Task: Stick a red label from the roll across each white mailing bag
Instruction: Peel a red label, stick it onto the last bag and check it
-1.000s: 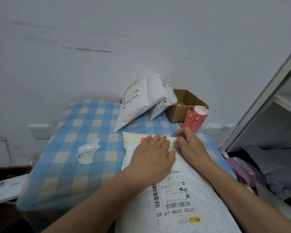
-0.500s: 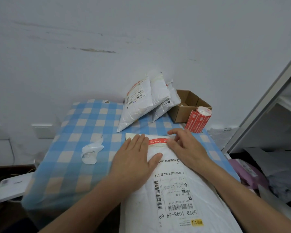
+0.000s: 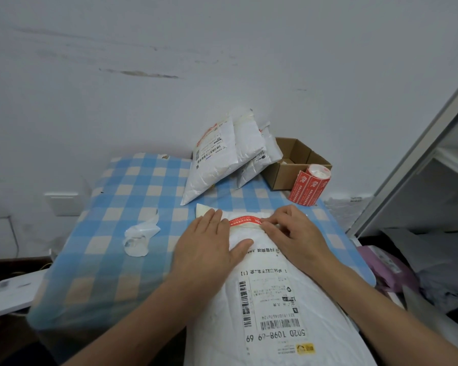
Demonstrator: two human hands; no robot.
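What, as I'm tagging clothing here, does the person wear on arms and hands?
Nothing that shows: the left hand and right hand are bare, with no gloves, rings or watch, and both forearms are uncovered to the frame edge.

- The head camera is looking forward and down, hanging close over the counter (image 3: pixel 132 180), with the left hand (image 3: pixel 209 247) and right hand (image 3: pixel 296 239) filling mid-frame.
- Its wide lens is catching the wall (image 3: pixel 222 62) behind.

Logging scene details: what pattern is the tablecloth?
Blue-and-cream checks on the tablecloth, head view.
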